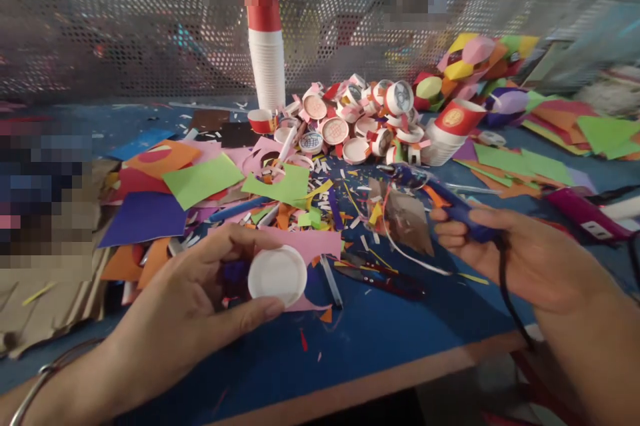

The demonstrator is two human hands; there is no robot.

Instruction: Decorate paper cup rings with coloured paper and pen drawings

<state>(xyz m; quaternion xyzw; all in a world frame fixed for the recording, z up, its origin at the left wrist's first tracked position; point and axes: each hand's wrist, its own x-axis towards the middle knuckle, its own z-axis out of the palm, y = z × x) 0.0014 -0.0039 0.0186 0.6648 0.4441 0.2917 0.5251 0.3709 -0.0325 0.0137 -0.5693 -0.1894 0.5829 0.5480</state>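
Between the thumb and fingers of my left hand (200, 306) is a small white round paper cup base (278, 274), its flat face turned up toward me. My right hand (510, 253) grips a blue hot glue gun (457, 205) with a black cord (506, 289), its nozzle pointing left over the table. Just behind the cup base lies a pink paper sheet (320, 244) with cut-out curves. A clear glue stick (331, 281) and dark-handled scissors (380, 279) rest between my two hands.
Cut cup pieces (335, 131) are heaped at the back beside a tall stack of paper cups (267, 66). Coloured paper (203, 181) and scraps cover the left. A magenta power strip (587, 213) lies at right. Perforated metal panel (150, 46) stands behind.
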